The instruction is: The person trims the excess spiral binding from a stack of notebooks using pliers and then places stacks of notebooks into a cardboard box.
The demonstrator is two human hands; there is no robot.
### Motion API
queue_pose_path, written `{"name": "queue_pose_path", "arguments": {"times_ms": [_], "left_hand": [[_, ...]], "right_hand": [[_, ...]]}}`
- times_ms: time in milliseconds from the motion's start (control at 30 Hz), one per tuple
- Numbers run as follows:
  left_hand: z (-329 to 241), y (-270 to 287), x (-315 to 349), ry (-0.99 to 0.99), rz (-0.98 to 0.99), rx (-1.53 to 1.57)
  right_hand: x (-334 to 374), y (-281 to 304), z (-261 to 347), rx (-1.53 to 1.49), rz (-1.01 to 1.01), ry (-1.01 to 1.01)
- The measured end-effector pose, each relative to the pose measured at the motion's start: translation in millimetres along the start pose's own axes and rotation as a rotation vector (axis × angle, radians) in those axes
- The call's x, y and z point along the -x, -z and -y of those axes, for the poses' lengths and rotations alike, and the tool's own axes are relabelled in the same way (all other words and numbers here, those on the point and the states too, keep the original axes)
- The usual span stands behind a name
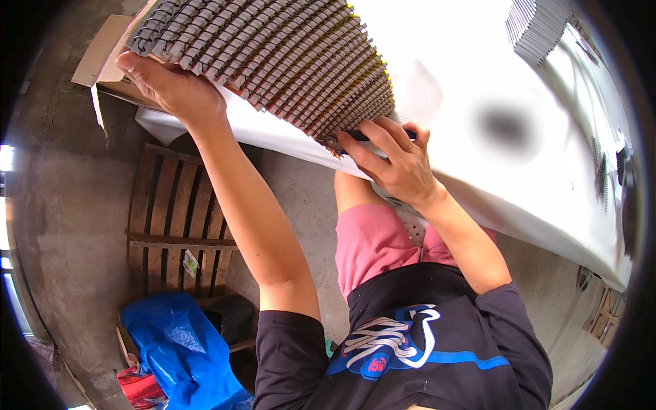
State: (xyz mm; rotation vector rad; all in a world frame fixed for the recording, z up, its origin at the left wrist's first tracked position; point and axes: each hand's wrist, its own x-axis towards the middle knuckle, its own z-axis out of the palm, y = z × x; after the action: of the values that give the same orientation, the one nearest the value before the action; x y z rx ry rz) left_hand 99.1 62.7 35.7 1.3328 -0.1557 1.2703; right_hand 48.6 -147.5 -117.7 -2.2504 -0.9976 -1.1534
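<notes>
A large slab of many grey ridged strips [260,61], set in close rows with dark loops between them, spans the top of the view. Its right part has yellowish edges, and reddish-brown bits show along the near edge. My left hand [181,92] grips the slab's left near corner, thumb along the edge, the other fingers hidden beneath. At the near right corner, my right hand [393,157] is closed around a slim black object [362,135] lying against the strips. Its kind is hidden by my fingers.
The slab lies over a white-covered table [471,61]. A similar grey ridged stack [536,31] stands at the far right. An open cardboard box [109,55] is at the far left. Below are a wooden pallet [181,205] and a blue plastic sheet [181,348].
</notes>
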Motion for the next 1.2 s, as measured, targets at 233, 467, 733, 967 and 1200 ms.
{"name": "queue_pose_path", "arguments": {"times_ms": [233, 467, 733, 967, 1200], "left_hand": [[3, 5, -3, -0.018, 0.062, 0.008], [3, 6, -3, -0.034, 0.057, -0.007], [0, 3, -3, -0.025, 0.091, 0.054], [-1, 1, -1, -0.023, 0.111, 0.088], [3, 1, -5, -0.053, 0.115, 0.07]], "right_hand": [[-5, 4, -1, -0.424, 0.061, -0.113], [-20, 24, 2, -1.397, 0.514, -0.935], [1, 20, 10, -0.381, 0.139, -0.253], [-1, 12, 5, -0.274, 0.118, -0.158], [-3, 9, 5, -0.65, 0.134, -0.315]]}}
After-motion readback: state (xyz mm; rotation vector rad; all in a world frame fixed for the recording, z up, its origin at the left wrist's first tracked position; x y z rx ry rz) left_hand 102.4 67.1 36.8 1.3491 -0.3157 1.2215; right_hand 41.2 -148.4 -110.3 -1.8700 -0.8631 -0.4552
